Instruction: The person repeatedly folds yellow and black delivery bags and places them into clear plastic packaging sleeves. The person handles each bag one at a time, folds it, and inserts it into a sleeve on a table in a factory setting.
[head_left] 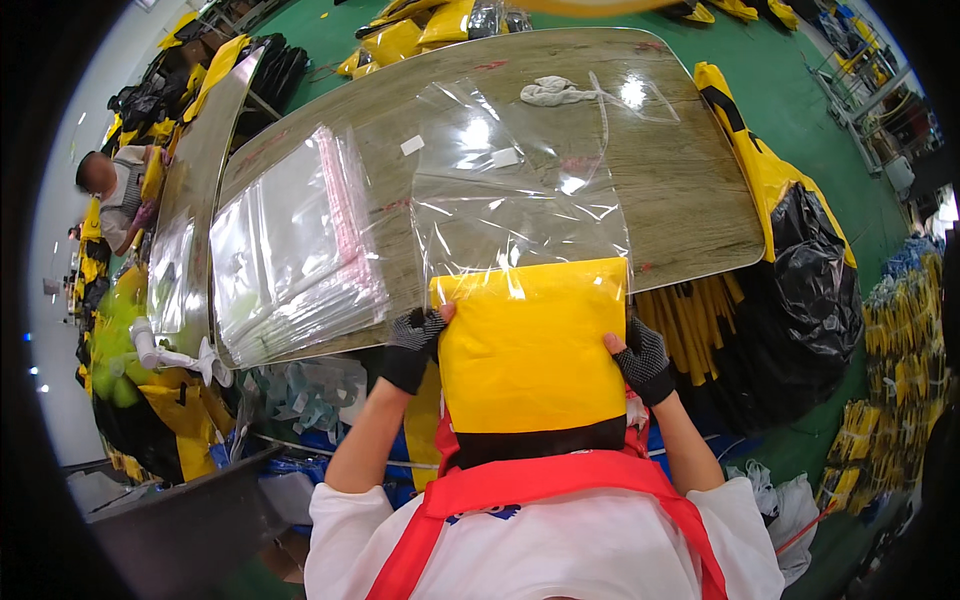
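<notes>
Both gloved hands grip a folded yellow item [530, 345] by its side edges at the near rim of the wooden worktop [690, 190], left hand [413, 345] and right hand [643, 360] with fingers pinching it. Its top end sits inside a clear plastic bag [515, 190] lying flat on the worktop, beside a stack of clear bags [290, 250].

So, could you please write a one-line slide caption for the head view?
Both gloved hands, left hand and right hand, hold a folded yellow item partly inside a clear plastic bag at the wooden table.

One yellow folded item [530, 345], one clear bag [515, 190], one bag stack [290, 245]
</notes>
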